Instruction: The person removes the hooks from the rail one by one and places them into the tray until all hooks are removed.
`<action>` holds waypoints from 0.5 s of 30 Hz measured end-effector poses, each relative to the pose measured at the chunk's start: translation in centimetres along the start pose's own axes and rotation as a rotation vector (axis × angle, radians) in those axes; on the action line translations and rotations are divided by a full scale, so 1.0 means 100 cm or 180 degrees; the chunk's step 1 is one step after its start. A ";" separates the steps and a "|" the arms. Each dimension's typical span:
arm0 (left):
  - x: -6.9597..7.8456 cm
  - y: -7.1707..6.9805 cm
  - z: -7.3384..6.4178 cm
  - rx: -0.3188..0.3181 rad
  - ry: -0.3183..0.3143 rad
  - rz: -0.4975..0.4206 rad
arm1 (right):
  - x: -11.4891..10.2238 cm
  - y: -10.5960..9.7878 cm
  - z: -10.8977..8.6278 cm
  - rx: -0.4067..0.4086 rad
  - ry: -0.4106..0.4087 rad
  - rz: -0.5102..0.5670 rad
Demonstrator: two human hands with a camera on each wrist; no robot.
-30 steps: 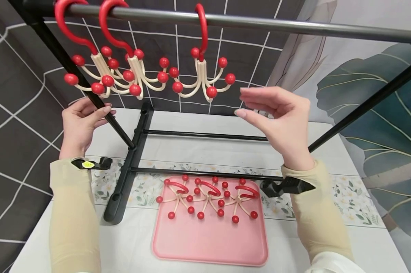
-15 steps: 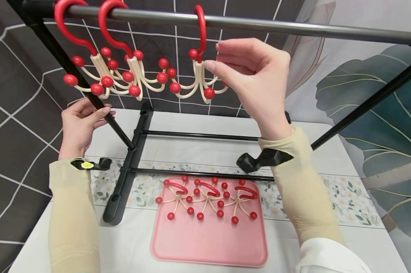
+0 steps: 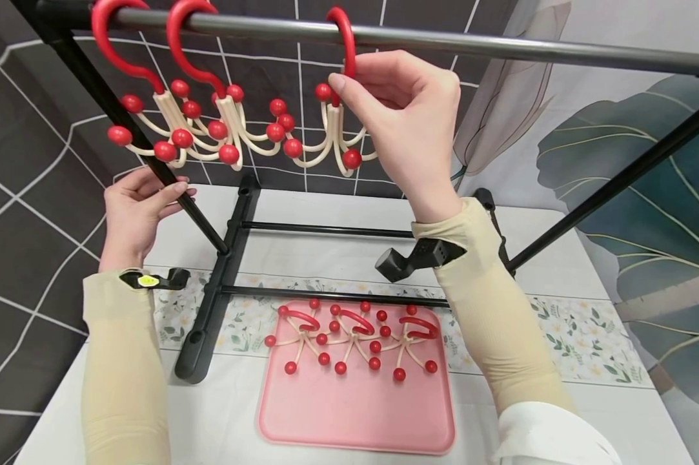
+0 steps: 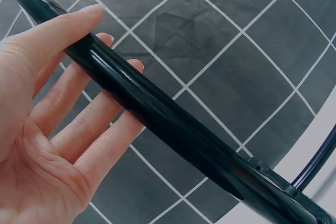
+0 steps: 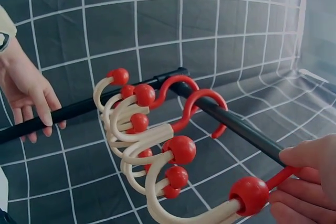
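On the grey top bar of a black rack, a hanger hangs by its red hook, with curved cream prongs tipped in red balls. My right hand pinches that red hook just below the bar between thumb and fingers. Two more such hangers, a left one and one beside it, hang close together at the bar's left end. My left hand holds the rack's black left post, thumb across the near side and fingers behind.
A pink tray lies on the white table in front of the rack, with three similar hangers along its far side. A black foot and lower crossbars join the rack at its base. Dark tiled cloth hangs behind.
My right hand has moved left from beside the bar's third hanger and now pinches its hook. That hanger has shifted and turned slightly left. The left hand stays on the post.
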State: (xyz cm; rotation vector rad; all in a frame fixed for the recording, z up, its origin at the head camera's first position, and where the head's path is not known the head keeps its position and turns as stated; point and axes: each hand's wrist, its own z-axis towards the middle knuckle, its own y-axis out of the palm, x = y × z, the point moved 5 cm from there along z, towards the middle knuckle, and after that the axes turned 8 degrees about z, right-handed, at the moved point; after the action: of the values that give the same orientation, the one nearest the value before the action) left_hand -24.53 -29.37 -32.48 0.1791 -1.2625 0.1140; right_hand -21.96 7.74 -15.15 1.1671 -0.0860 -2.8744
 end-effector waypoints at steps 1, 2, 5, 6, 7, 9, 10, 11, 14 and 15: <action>0.000 0.000 0.000 0.0000 0.0000 -0.0007 | 0.000 0.000 0.000 0.0009 -0.0021 -0.0016; 0.000 0.000 0.000 -0.0001 0.0002 -0.0014 | 0.001 0.000 0.000 0.0048 0.0035 -0.0017; 0.001 0.001 0.001 -0.0002 -0.0016 -0.0037 | 0.000 -0.002 0.001 0.0112 0.0049 -0.0050; 0.001 0.001 0.001 -0.0001 -0.0023 -0.0033 | 0.001 -0.003 0.001 0.0155 0.0106 -0.0042; 0.001 0.001 0.001 -0.0001 -0.0029 -0.0028 | 0.001 -0.004 0.002 0.0159 0.0074 -0.0058; 0.001 0.002 0.001 -0.0002 -0.0037 -0.0016 | 0.002 -0.006 0.002 0.0161 0.0008 -0.0083; 0.001 0.002 0.001 -0.0001 -0.0038 -0.0007 | 0.003 -0.006 0.002 0.0144 -0.0057 -0.0103; 0.001 0.002 0.001 0.0001 -0.0042 -0.0007 | 0.003 -0.007 0.002 0.0127 -0.0119 -0.0118; 0.001 0.002 0.002 0.0002 -0.0044 -0.0014 | 0.006 -0.009 0.003 0.0169 -0.0075 -0.0085; 0.001 0.002 0.002 0.0004 -0.0042 -0.0013 | 0.006 -0.009 0.003 0.0172 -0.0077 -0.0073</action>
State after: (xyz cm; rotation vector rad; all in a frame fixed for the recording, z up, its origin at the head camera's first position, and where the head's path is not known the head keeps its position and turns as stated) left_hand -24.73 -29.20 -32.34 0.1838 -1.2751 0.1104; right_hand -22.63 8.66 -15.38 1.1498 -0.1531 -2.9241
